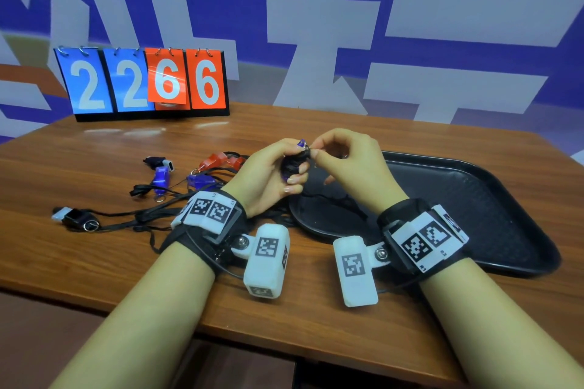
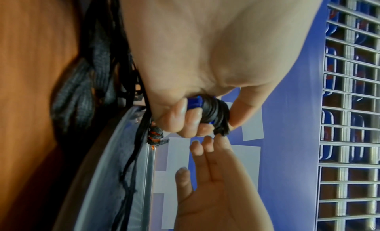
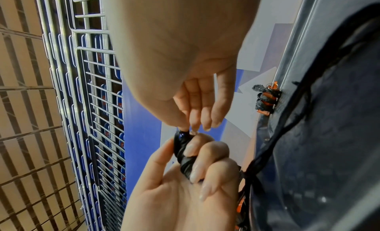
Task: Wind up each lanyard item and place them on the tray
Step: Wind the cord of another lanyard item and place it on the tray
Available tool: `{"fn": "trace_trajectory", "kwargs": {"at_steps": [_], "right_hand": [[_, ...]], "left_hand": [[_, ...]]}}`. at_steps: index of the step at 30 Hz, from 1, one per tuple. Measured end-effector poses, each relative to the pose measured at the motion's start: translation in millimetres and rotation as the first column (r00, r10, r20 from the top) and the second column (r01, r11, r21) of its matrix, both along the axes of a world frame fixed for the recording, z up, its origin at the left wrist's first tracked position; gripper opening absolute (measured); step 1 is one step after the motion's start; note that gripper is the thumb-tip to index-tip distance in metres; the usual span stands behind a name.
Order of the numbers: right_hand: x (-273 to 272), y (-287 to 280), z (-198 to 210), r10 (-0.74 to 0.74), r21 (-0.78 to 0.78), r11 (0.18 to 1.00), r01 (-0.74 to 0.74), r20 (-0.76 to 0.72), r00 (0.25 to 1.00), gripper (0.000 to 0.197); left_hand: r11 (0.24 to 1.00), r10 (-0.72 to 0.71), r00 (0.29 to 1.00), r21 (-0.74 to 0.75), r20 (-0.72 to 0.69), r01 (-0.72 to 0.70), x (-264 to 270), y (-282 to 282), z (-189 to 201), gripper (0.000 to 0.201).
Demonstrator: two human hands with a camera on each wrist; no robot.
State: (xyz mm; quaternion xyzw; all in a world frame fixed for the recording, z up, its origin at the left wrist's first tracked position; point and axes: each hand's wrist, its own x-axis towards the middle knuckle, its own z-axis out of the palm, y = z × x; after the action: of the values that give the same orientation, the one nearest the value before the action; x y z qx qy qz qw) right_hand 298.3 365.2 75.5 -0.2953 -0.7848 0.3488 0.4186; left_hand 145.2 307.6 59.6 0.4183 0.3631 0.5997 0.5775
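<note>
My left hand (image 1: 295,167) grips a blue whistle (image 1: 300,144) wound round with its black lanyard cord (image 2: 216,114), held above the tray's near left corner. My right hand (image 1: 313,153) pinches the cord's end (image 3: 185,132) at the top of the bundle, other fingers loosely spread. A red whistle (image 3: 266,97) wrapped in black cord lies by the far rim of the black tray (image 1: 474,199). Several unwound whistles lie tangled on the table to the left: red ones (image 1: 218,159), blue ones (image 1: 161,177), black ones (image 1: 76,218). A loose black cord (image 1: 331,197) trails over the tray's left edge.
A flip scoreboard (image 1: 145,82) reading 2266 stands at the table's back left. The wooden table (image 1: 94,262) ends close in front of my forearms. A wire rack (image 3: 61,104) shows in the wrist views beyond the blue wall.
</note>
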Motion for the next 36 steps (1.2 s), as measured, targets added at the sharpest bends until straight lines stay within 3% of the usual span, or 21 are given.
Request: {"fn": "trace_trajectory", "kwargs": {"at_steps": [2,7,14,20,23,29,36], "right_hand": [[-2,0,-1,-0.007,-0.061,0.998,0.005,-0.027,1.0,0.006],[-8,-3,-1,0.005,-0.238,0.971,-0.028,-0.1,0.995,0.01],[-4,-5,-4,-0.013,-0.072,0.997,0.001,-0.155,0.988,0.009],[-6,-5,-3,0.057,-0.192,0.976,-0.107,-0.249,0.967,0.017],[-8,-1,-5,0.079,-0.27,0.949,-0.164,-0.297,0.952,0.032],[-3,1,-4,0.135,-0.219,0.956,-0.196,-0.265,0.955,0.026],[1,10,-6,0.035,-0.202,0.974,-0.103,-0.311,0.95,0.026]], "left_hand": [[0.998,0.056,0.998,0.028,-0.018,-0.056,2,0,0,0.001],[0.992,0.105,0.991,0.079,-0.076,-0.099,6,-1,2,0.01],[0.996,0.084,0.994,-0.01,-0.077,-0.085,8,0,1,0.004],[0.996,0.085,0.993,-0.007,-0.084,-0.086,9,1,1,0.004],[0.996,0.089,0.993,-0.006,-0.079,-0.09,8,2,-1,0.006],[0.994,0.107,0.992,0.007,-0.061,-0.106,7,2,-2,0.003],[0.991,0.093,0.996,0.097,-0.01,-0.091,1,4,-2,0.03]]}}
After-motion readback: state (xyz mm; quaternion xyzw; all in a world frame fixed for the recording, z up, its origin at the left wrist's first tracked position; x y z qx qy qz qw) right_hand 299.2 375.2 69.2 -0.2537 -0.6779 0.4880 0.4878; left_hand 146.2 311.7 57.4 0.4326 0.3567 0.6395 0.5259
